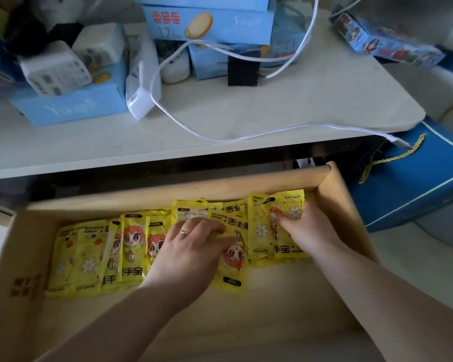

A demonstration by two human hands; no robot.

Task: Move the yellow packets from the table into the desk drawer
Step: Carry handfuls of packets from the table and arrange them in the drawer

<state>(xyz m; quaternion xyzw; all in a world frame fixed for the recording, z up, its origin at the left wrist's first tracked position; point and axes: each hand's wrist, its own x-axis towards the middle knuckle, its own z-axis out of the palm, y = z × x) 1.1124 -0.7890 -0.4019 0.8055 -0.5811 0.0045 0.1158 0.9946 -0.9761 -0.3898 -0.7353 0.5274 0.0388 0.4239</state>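
Several yellow hand-warmer packets [94,257] lie in a row across the back half of the open wooden drawer [338,194]. My left hand [191,246] rests palm-down on a packet near the middle [233,267], fingers curled over its upper edge. My right hand [304,226] presses on the packets at the right end [262,228], fingers bent on the top one. No yellow packet shows on the white tabletop [298,105] above.
Blue boxes [71,105], white chargers [139,97] and a white cable [246,137] crowd the back of the table. A blue gift bag [416,184] with gold cord stands right of the drawer. The drawer's front half is bare wood.
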